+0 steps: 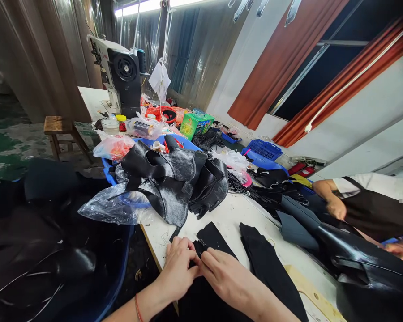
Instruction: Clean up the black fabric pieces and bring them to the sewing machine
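Observation:
My left hand [178, 267] and my right hand [224, 274] meet over a flat black fabric piece [212, 237] on the white worktable [235, 213]. Both hands have their fingers pinched on the piece's near edge, close together. A second stack of black fabric strips [265, 259] lies just right of my right hand. A heap of cut black leather pieces [174, 179] sits beyond the hands, partly on a clear plastic bag [116, 206].
A co-worker's arm and hand [336, 206] rest at the right over more black leather [362, 259]. A sewing machine [119, 74] stands at the far end, with a green box [196, 124], blue trays [263, 150] and clutter. A blue bin of leather [53, 250] is at left.

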The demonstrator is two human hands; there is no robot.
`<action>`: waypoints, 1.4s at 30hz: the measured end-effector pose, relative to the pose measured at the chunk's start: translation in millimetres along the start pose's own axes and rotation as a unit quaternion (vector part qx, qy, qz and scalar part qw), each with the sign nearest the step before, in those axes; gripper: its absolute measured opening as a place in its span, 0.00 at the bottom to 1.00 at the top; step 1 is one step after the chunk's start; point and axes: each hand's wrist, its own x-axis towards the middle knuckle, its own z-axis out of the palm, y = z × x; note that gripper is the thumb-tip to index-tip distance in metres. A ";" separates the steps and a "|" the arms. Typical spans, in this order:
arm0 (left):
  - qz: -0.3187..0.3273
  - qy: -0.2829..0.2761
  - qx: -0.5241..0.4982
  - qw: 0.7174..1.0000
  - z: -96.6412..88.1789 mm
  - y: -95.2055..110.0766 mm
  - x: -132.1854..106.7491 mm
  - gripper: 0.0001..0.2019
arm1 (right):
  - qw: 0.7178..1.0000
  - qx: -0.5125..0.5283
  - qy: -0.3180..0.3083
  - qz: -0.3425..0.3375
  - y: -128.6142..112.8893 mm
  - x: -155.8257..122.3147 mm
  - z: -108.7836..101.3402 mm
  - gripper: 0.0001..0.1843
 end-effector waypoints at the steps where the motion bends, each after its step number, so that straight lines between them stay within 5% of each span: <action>1: 0.001 0.000 0.002 1.000 0.2 0.0 -0.2 0.08 | 1.000 0.001 0.020 -0.004 -0.1 1.3 2.0 0.15; 5: 0.000 -0.003 0.001 1.000 -0.4 2.0 -1.4 0.05 | 0.988 0.071 0.095 0.100 16.6 2.3 14.2 0.15; 9: -0.005 0.003 -0.011 1.000 -3.5 4.5 -5.4 0.04 | 0.925 0.116 0.133 0.336 48.9 -1.6 15.0 0.14; 11: -0.001 0.003 -0.019 1.000 -4.2 2.9 -10.1 0.09 | 0.901 0.156 0.119 0.386 51.4 -4.6 13.3 0.13; 13: -0.018 0.008 -0.012 1.000 -3.2 -1.1 -15.8 0.27 | 0.896 0.209 0.086 0.383 40.1 -8.2 14.8 0.06; 16: -0.071 0.015 0.030 0.997 0.7 -7.5 -22.5 0.46 | 0.890 0.266 0.061 0.367 11.2 -17.4 23.7 0.16; 22: -0.008 0.009 0.014 1.000 11.9 -10.2 -25.9 0.28 | 0.922 0.238 0.123 0.281 -14.9 -47.2 37.2 0.19; 28: 0.129 0.062 -0.006 0.990 25.5 -25.8 -32.0 0.20 | 0.859 0.386 0.152 0.299 -1.5 -42.1 13.9 0.20; 34: 0.306 0.158 0.001 0.939 31.8 -37.6 -28.9 0.18 | 0.847 0.438 0.028 0.301 17.4 -31.9 -12.6 0.08; 39: 0.337 0.182 0.011 0.924 30.7 -37.8 -27.6 0.08 | 0.832 0.479 0.003 0.279 16.8 -36.5 -20.5 0.07; 42: 0.327 0.176 0.009 0.928 30.2 -36.6 -27.0 0.11 | 0.836 0.477 -0.002 0.269 13.5 -36.6 -12.9 0.04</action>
